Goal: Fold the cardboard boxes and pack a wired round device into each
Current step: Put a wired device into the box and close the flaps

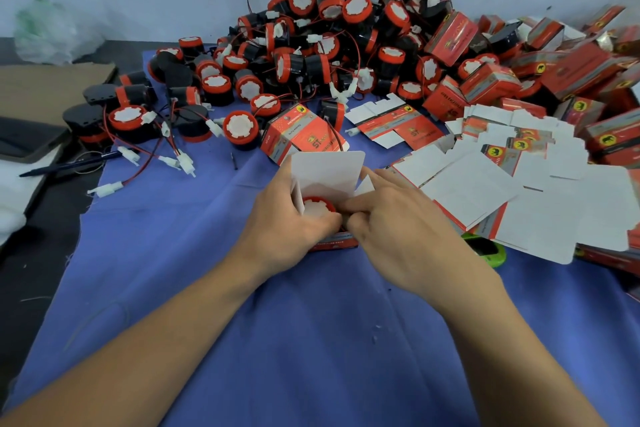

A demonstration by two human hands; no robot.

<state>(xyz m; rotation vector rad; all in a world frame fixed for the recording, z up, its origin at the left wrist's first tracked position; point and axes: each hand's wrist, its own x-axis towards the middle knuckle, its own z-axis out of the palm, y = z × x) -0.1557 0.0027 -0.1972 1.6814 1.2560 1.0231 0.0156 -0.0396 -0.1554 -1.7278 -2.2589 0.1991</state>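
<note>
Box (pixel 327 170) open, lid flap up

Head cam: L hand (pixel 287 218) grips box on its left side, thumb at rim. R hand (pixel 391 218) pinches right edge w/ curled fingers. Round device (pixel 317 208) sits inside, red-white face up. Box rests mid blue cloth (pixel 311 322). Device pile (pixel 329 45) behind; flat blanks (pixel 485 184) at right.

One head-worn view (wide-angle) looks forward and down, close over the blue cloth (pixel 311 340).
</note>
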